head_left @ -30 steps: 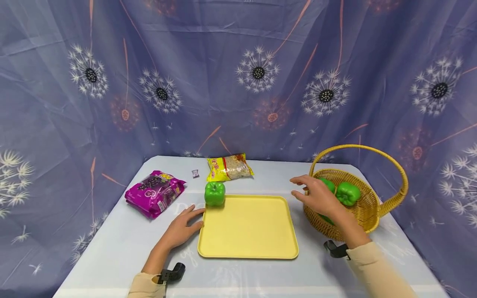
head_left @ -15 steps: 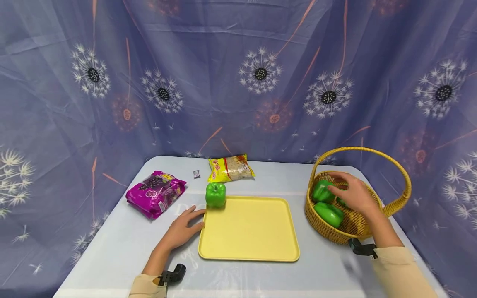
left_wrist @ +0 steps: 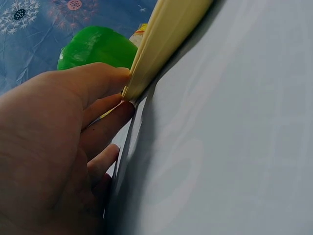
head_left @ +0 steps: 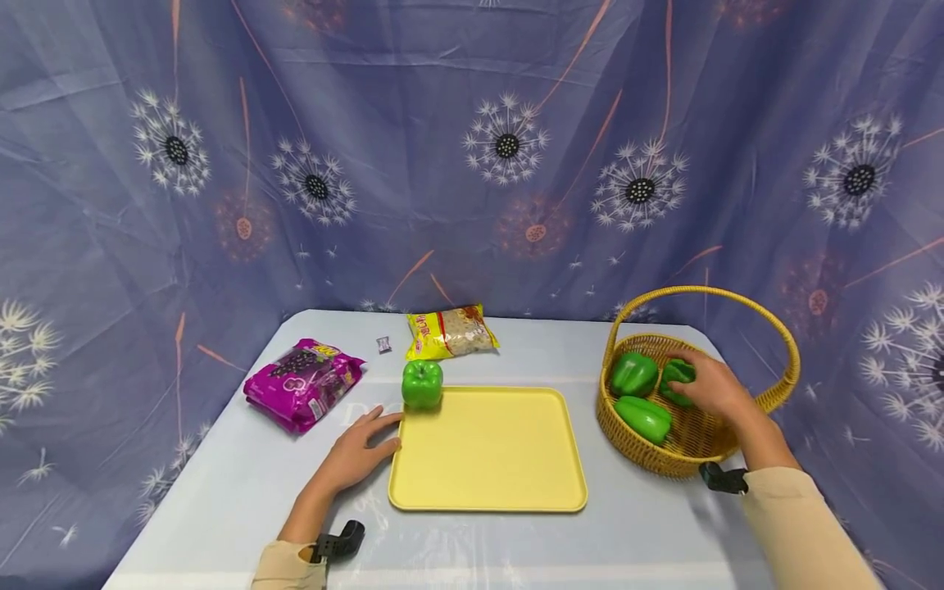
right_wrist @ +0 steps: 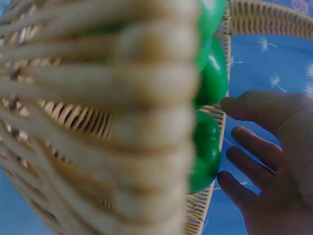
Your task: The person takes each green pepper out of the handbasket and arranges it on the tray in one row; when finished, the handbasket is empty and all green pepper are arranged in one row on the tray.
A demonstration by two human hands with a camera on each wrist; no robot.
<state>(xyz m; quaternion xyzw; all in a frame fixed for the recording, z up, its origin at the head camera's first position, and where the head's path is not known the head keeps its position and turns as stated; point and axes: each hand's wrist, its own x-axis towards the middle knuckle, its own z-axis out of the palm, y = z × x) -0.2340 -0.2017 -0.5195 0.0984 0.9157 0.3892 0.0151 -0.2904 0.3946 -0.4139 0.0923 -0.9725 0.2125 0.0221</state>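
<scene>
Pepper [head_left: 678, 372] beside right grip [head_left: 710, 385]: glossy green.

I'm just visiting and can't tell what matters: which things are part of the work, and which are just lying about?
Part of the job, it seems:
wicker basket
green peppers in it, right hand at one
yellow tray, left hand at its edge
lone pepper at the tray's far left corner

Apparently just lying about:
purple packet
yellow packet
small wrapped piece
</scene>
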